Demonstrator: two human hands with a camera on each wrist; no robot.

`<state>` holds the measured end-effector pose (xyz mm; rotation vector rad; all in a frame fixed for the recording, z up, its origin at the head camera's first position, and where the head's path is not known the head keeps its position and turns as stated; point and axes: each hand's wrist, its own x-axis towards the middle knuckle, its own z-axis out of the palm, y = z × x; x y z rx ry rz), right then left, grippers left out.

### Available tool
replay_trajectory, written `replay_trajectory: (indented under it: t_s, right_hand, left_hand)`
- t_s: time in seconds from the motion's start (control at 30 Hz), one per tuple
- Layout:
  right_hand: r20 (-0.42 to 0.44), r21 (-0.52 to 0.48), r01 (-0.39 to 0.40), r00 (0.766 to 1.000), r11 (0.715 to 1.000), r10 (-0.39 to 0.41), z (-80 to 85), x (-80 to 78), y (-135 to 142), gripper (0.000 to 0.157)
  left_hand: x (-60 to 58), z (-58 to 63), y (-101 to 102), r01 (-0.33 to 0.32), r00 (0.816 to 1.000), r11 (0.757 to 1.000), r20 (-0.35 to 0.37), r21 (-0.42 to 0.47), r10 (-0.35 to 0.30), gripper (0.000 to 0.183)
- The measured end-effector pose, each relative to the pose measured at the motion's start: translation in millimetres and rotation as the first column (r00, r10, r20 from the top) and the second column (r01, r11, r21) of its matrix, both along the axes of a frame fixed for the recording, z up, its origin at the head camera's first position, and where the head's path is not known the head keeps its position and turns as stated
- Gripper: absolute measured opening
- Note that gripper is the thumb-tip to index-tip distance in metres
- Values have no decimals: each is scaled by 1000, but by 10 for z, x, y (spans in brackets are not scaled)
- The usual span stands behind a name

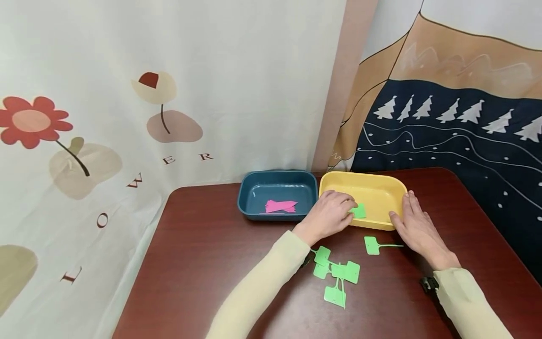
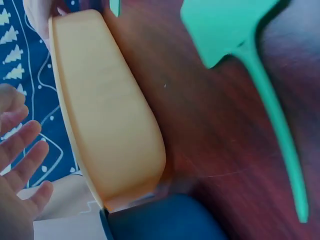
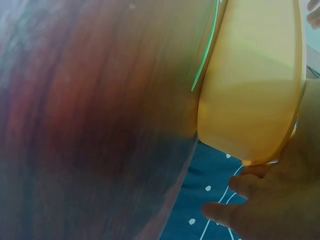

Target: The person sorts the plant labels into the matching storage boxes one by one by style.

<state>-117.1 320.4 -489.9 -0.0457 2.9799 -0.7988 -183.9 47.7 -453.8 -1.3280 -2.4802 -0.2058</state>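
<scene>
My left hand reaches over the near left part of a yellow plastic bin, its fingers loosely bent. Beside those fingertips a green label head shows in the bin, the rest of it hidden by the hand. In the left wrist view the left hand's fingers are spread apart with nothing between them. At the bin's right end my right hand rests against the outside, fingers fairly straight and thumb at the front corner. One green plant label with a thin stem lies just in front of the bin.
Several more green plant labels lie overlapping on the dark red wooden table, near the left forearm. A blue bin stands left of the yellow one, with flat pink pieces inside. Printed curtains hang behind the table.
</scene>
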Motion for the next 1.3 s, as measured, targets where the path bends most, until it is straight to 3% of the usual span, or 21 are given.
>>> replay_trajectory:
  t_s: [0.2,0.5,0.77,1.0,1.3]
  right_hand:
    - [-2,4,-2,1000,1000,2,-8,8,27,84]
    - [-25,10,-7,1000,1000,7,-10,29,43,83]
    - [-22,11,-9,1000,1000,9,-8,29,29,82]
    - [-24,11,-14,1000,1000,15,-6,22,20,82]
    - [-29,10,-17,999,1000,17,0,13,6,82]
  left_hand:
    - [193,-19,-178,113,994,993,9,-17,-113,32]
    - [417,-78,-426,145,989,982,18,-121,-143,39]
    - [546,-171,-694,123,992,969,52,-212,-115,54]
    - [627,-293,-959,100,987,959,146,-264,-63,60]
    - [638,-389,-1143,46,976,949,217,-310,24,61]
